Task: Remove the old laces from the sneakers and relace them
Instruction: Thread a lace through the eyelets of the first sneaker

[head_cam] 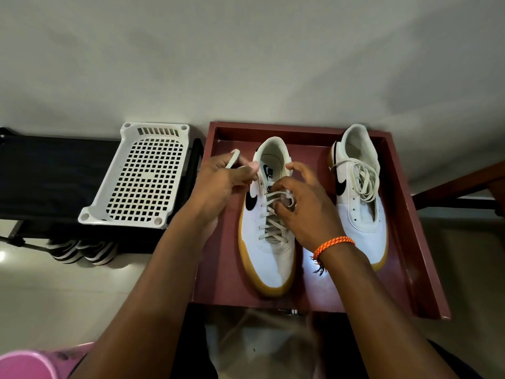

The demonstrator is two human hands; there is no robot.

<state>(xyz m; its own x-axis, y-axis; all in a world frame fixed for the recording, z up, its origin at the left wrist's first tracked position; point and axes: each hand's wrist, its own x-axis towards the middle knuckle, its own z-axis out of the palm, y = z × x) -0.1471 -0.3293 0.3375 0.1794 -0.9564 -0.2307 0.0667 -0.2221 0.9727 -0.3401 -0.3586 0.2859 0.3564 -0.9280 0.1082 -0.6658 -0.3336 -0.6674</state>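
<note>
Left hand (218, 181): a lace end (232, 158) is pinched between thumb and fingers and held up and out to the left of the near shoe (269, 214); the strand runs from this pinch down to the top eyelets.
Right hand (303, 209): fingers are curled over the upper crossings, and a loop of lace (289, 199) appears to be gripped under them; the exact hold is partly hidden by the fingers.
Near shoe: it lies in the tray (404, 242), directly beneath both grips, its lower rows laced and the top rows slack.
Far shoe (358, 192): it stands well to the right of the right hand, its lace loose and heaped over the tongue, untouched.
Step judged: a top row of the near shoe is being worked; whether lace is being drawn out or fed in cannot be told.
To be done well: the shoe should be steadied by the right hand while the end is pulled along the line of its eyelet, not across it.
Tension: one crossing should be loosened or tightened at a time, so that the strand is not jammed.
Risk: the shoe may be lifted or dragged leftward if the pull is made without the right hand pressing down.
Basket (136, 176): it sits just left of the left hand, outside the tray.
</note>
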